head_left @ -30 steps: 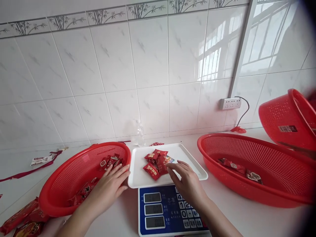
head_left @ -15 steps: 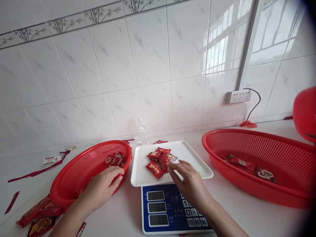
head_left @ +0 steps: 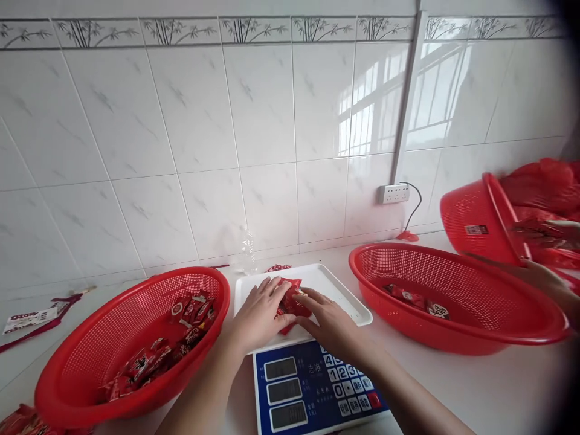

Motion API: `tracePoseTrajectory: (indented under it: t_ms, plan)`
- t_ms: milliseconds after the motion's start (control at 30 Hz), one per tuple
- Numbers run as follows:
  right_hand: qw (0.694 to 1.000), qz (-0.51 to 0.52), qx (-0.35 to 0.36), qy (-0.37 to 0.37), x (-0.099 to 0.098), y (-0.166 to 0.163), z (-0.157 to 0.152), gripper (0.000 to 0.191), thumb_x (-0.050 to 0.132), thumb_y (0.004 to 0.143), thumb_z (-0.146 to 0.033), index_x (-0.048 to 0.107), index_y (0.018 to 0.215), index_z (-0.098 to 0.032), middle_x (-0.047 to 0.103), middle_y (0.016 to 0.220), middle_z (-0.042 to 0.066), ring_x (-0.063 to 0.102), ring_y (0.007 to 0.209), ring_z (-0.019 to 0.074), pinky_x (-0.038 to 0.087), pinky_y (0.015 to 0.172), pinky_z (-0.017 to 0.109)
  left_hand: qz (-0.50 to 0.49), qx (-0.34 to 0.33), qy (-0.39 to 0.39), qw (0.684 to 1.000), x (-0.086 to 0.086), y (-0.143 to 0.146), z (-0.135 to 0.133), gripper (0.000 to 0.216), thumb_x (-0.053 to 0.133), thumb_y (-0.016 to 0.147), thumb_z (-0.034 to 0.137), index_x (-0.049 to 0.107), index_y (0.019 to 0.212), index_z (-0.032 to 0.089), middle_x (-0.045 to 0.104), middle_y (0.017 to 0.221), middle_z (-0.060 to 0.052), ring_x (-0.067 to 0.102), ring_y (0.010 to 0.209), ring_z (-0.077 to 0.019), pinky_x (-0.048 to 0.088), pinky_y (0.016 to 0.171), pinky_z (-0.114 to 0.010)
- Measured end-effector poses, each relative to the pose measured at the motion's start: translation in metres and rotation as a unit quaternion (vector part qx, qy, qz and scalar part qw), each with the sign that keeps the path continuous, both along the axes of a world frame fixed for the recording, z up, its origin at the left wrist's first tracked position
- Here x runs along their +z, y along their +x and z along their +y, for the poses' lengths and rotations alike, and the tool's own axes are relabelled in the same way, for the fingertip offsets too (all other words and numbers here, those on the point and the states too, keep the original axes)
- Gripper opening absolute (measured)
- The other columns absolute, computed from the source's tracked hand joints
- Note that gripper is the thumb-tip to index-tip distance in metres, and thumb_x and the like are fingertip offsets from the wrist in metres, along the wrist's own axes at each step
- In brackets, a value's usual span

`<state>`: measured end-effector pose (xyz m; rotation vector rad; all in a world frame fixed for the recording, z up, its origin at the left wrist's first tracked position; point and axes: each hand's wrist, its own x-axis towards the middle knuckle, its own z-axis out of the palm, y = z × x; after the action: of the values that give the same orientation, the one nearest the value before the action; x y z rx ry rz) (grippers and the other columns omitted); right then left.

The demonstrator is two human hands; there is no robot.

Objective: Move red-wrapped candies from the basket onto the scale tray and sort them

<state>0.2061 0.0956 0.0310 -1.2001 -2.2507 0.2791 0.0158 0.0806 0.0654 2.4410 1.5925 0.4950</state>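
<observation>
Two hands close together over a small heap of red packets (head_left: 292, 305) on the white tray (head_left: 339, 293): left hand (head_left: 265, 308) laid across one side, right hand (head_left: 330, 314) curved in from the other. Cannot tell whether clamped tight or merely resting on the wrappers, with so much hidden beneath. Probably set on opposite sides to keep loose, slippery pieces in one heap.

White tray just beyond the keys (head_left: 348, 371) of a blue scale (head_left: 319, 397), seemingly as its weighing pan, with a raised rim likely to stop packets from sliding off. Displays (head_left: 284, 390) on the near face, presumably for easy reading; digits too dim to make out.

Left basket (head_left: 131, 320) and right basket (head_left: 430, 338) on the worktop (head_left: 480, 389), one to either side of the scale, probably for a short reach. More packets (head_left: 196, 309) inside the first, strung along its inner right side; a few packets (head_left: 410, 297) inside the second.

Farther right, a tilted basket (head_left: 466, 217), mouth turned toward another person's hand (head_left: 544, 278), perhaps for easier access. By the wall (head_left: 272, 109), a clear bottle (head_left: 248, 252), apparently kept out of the way.
</observation>
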Motion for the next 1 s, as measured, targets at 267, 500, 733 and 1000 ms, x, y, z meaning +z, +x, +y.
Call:
tracePoseTrajectory:
  t_ms: [267, 500, 733, 1000]
  plan:
    - [0.990, -0.093, 0.071, -0.080, 0.019, 0.003, 0.002, 0.044, 0.051, 0.091, -0.041, 0.058, 0.133, -0.027, 0.044, 0.149, 0.009, 0.033, 0.141, 0.0297, 0.028, 0.113, 0.051, -0.015, -0.016, -0.075, 0.997, -0.010, -0.015, 0.008, 0.068, 0.050, 0.088, 0.053, 0.038, 0.147, 0.021, 0.024, 0.159, -0.009, 0.016, 0.147, -0.0301, 0.019, 0.117, -0.051]
    - [0.988, -0.074, 0.092, -0.096, 0.032, 0.019, -0.006, 0.034, 0.052, 0.091, -0.040, 0.067, 0.119, -0.030, 0.057, 0.138, 0.004, 0.055, 0.124, 0.0250, 0.046, 0.099, 0.039, -0.017, -0.010, -0.086, 0.996, -0.002, -0.018, -0.001, 0.070, 0.053, 0.085, 0.050, 0.038, 0.147, 0.022, 0.024, 0.159, -0.011, 0.023, 0.145, -0.0307, 0.024, 0.114, -0.048]
    - [0.996, -0.042, -0.020, -0.070, 0.022, 0.022, 0.028, 0.036, 0.052, 0.091, -0.040, 0.065, 0.120, -0.023, 0.065, 0.124, 0.011, 0.061, 0.112, 0.0289, 0.049, 0.092, 0.044, 0.037, 0.027, -0.037, 0.998, -0.004, -0.021, -0.002, 0.069, 0.049, 0.088, 0.044, 0.029, 0.151, 0.022, 0.034, 0.155, -0.013, 0.034, 0.140, -0.0312, 0.033, 0.110, -0.046]
    - [0.991, -0.022, -0.051, -0.118, -0.001, 0.003, 0.073, 0.031, 0.057, 0.093, -0.035, 0.058, 0.119, -0.018, 0.061, 0.119, 0.008, 0.062, 0.099, 0.0193, 0.053, 0.085, 0.041, 0.046, 0.023, -0.031, 0.998, -0.005, -0.013, -0.003, 0.062, 0.050, 0.090, 0.034, 0.036, 0.148, 0.017, 0.037, 0.153, -0.015, 0.038, 0.138, -0.0328, 0.036, 0.108, -0.047]
